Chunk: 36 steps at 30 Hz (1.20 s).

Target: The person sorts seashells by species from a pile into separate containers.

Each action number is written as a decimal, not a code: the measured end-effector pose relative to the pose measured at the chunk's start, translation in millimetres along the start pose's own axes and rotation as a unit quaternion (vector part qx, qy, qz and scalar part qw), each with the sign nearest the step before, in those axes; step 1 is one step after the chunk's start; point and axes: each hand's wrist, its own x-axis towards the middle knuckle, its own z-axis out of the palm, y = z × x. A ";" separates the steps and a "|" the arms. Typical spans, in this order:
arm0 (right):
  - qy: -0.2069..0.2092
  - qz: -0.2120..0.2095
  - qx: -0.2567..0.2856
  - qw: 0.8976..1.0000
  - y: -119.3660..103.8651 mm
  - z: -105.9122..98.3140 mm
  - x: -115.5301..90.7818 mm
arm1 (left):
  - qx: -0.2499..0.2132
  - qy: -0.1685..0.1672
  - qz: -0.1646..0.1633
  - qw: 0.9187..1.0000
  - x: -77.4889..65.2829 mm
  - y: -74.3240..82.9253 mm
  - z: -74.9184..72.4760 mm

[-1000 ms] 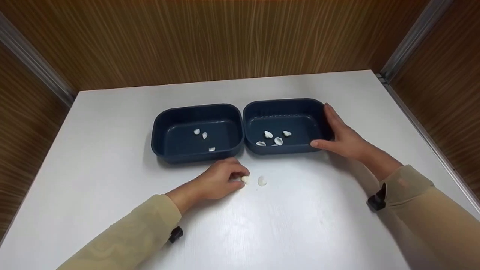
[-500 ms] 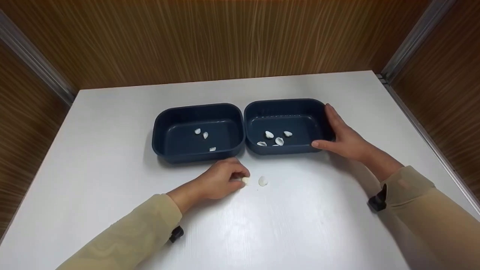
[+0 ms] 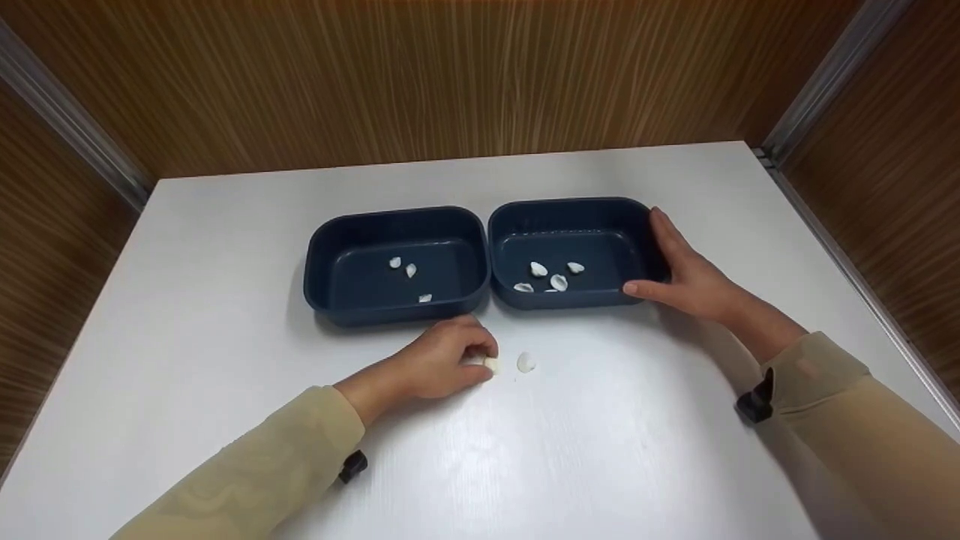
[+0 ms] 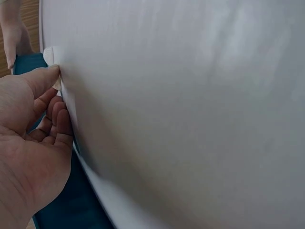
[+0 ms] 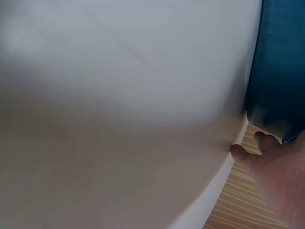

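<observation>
Between its thumb and fingertips, my left hand (image 3: pixel 442 360) pinches a small cream-coloured shell (image 3: pixel 491 364), low over the white table in front of the bins. A flat white shell (image 3: pixel 526 362) lies just right of those fingertips. My right hand (image 3: pixel 694 281) rests against the right end of the right blue bin (image 3: pixel 570 300), thumb at the front corner and fingers straight along the side. In the left wrist view, the thumb (image 4: pixel 45 78) partly hides the pinched shell. The right wrist view shows the right hand (image 5: pixel 274 167) beside the bin's blue wall (image 5: pixel 279 67).
A left blue bin (image 3: pixel 397 313) stands side by side with the right one and has 3 white shell pieces (image 3: pixel 411 271) in it. Several larger white shells (image 3: pixel 538 269) lie in the right bin. Wood-grain panels (image 3: pixel 450 82) enclose the table (image 3: pixel 585 450) at the back and sides.
My left thumb and fingertips have shifted slightly around the pinched shell. The right hand and both bins have stayed practically where they were.
</observation>
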 end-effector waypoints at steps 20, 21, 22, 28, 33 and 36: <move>0.000 -0.001 0.010 1.000 -0.6 0.0 -2.8 | -0.014 0.002 -0.026 1.000 0.3 1.4 1.2; 0.000 -0.001 0.011 1.000 -0.7 0.1 -2.7 | -0.015 0.002 -0.028 0.999 0.4 1.2 1.1; 0.000 0.000 0.012 1.000 -0.7 0.1 -2.5 | -0.015 0.002 -0.029 0.999 0.4 1.0 1.0; -0.002 -0.002 0.013 1.000 0.1 0.0 -0.8 | -0.017 0.004 -0.033 0.999 0.5 1.6 -0.5; -0.003 0.001 0.012 1.000 0.1 0.1 -0.5 | -0.020 0.002 -0.036 0.999 0.8 2.1 -1.3; -0.001 -0.001 0.011 1.000 -0.2 0.1 -0.4 | -0.022 0.000 -0.039 0.999 1.1 2.5 -1.7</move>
